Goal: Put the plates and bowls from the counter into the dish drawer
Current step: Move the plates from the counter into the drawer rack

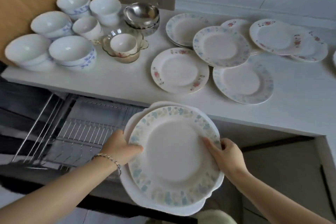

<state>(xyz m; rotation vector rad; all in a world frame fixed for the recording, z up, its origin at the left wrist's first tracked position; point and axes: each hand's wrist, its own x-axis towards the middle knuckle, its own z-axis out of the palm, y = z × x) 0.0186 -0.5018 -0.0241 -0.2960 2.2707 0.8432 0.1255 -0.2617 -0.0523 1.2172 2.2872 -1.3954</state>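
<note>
Above the dish drawer (81, 133), left grip (120, 149) and right grip (227, 156) clamp stacked plates (174, 151) face-up.

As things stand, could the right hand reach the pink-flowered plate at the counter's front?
Likely not yet: the right hand and left hand both grip the held plates. The path over the counter to the pink-flowered plate looks open.

Dishes on the counter (118, 82), drawer below its front.
The bowls (71, 51) crowd the counter's left end and the plates (180, 71) spread over its right; the dish drawer (81, 133) lies under its left front, with two stacked plates (174, 154) before its edge.
</note>
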